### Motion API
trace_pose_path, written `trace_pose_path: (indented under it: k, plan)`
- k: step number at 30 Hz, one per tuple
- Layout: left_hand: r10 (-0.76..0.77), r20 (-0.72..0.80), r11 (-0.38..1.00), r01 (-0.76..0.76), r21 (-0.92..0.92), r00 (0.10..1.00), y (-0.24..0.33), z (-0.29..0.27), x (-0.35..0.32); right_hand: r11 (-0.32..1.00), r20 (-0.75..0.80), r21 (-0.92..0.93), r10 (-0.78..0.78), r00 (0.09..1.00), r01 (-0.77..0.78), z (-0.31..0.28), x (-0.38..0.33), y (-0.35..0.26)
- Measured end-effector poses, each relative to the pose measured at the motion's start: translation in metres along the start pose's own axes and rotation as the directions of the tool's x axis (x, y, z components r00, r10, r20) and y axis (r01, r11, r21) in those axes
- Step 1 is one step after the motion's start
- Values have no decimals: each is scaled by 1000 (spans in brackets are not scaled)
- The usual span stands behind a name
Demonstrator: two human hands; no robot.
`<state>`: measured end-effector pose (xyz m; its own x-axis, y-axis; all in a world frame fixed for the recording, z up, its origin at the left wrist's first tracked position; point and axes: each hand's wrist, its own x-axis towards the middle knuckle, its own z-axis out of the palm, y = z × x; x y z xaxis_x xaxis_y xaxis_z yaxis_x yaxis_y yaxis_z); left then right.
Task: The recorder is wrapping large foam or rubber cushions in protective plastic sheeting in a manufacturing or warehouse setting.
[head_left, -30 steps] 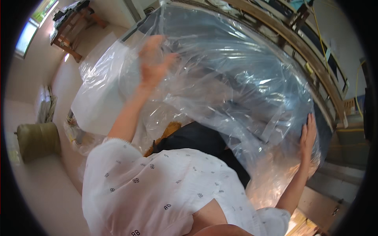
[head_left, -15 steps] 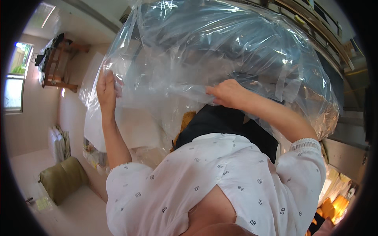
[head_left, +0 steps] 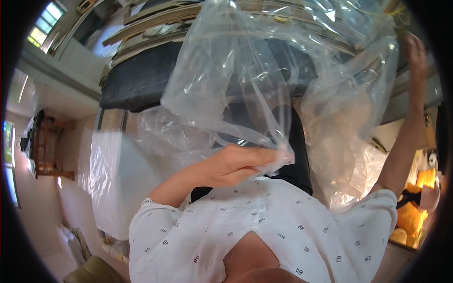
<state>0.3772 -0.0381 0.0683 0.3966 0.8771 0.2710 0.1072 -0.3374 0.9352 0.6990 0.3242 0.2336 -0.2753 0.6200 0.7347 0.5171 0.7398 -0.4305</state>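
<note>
Middle: a sheet of clear film [head_left: 207,61] slants up and away from the left hand [head_left: 229,165], blocking a straight reach forward.
Right: more film hangs in folds, with a narrow gap between it and the right forearm [head_left: 401,146].
Left: room above the dark padded surface's [head_left: 134,80] near end; a white block [head_left: 125,184] stands lower.
Far side: wooden slats [head_left: 151,29] bar the way.

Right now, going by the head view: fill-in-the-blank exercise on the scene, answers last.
Just in front of the blouse, the ____ hand grips clear plastic film.
The right hand is stretched toward the picture's upper ____ corner.
The blouse is ____ with small dark motifs.

Missing words: left; right; white.
</note>
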Motion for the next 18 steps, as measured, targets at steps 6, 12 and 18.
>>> trace_pose_path:
  k: [6, 12, 18]
  plan:
    - [-131, 125, 987, 118, 107, 983, -31, 41, 50, 517, 773, 602, -185, 607, -609, 131, -133, -169]
    - [-149, 101, 880, 85, 468, 984, 26, 48, 58, 450, 769, 631, -248, 590, -632, 144, -148, -182]
    - [364, -539, 651, 207, 731, 760, 73, -48, 80, 570, 732, 655, -317, 604, -495, 138, -166, -175]
